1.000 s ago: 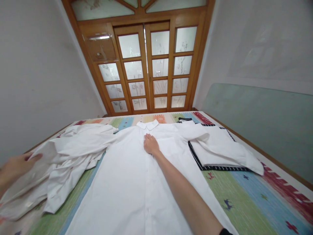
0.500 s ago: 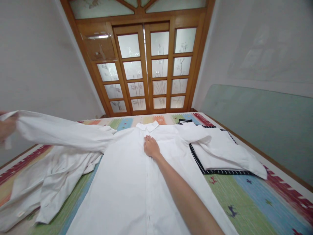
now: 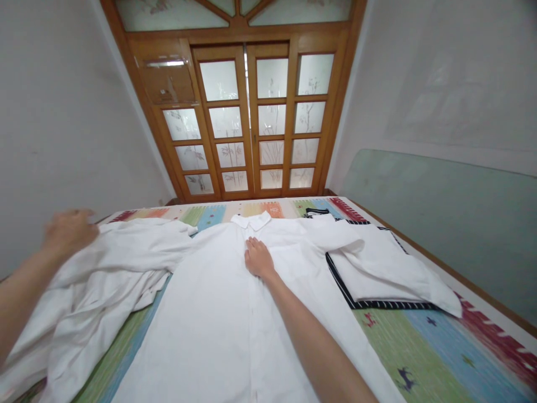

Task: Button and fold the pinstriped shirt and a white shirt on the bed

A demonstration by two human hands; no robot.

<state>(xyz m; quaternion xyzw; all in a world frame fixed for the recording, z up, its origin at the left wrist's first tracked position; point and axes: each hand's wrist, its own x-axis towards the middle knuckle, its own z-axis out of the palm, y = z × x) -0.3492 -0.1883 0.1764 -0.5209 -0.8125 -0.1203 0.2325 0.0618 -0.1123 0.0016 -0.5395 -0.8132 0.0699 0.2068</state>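
A white collared shirt (image 3: 210,313) lies front side up on a patterned cover, its collar pointing away from me. My right hand (image 3: 259,257) rests on the shirt's front just below the collar, fingers lying against the cloth and holding nothing. At the left, my left hand (image 3: 71,230) is beside the lowered shirt sleeve (image 3: 142,238); motion smears its fingers, so whether they hold cloth is unclear. The shirt's other sleeve (image 3: 403,274) stretches to the right over a folded white garment with black striped edging (image 3: 377,305).
Under the left sleeve is a crumpled white garment (image 3: 84,319). The colourful patterned cover (image 3: 423,341) spreads beneath everything. A pale green panel (image 3: 444,207) stands along the right side, and wooden doors with glass panes (image 3: 247,117) are at the far end.
The left sleeve, held up and stretched out at the left, has dropped onto the crumpled garment. My left hand has moved right and inward. My right hand stays on the shirt.
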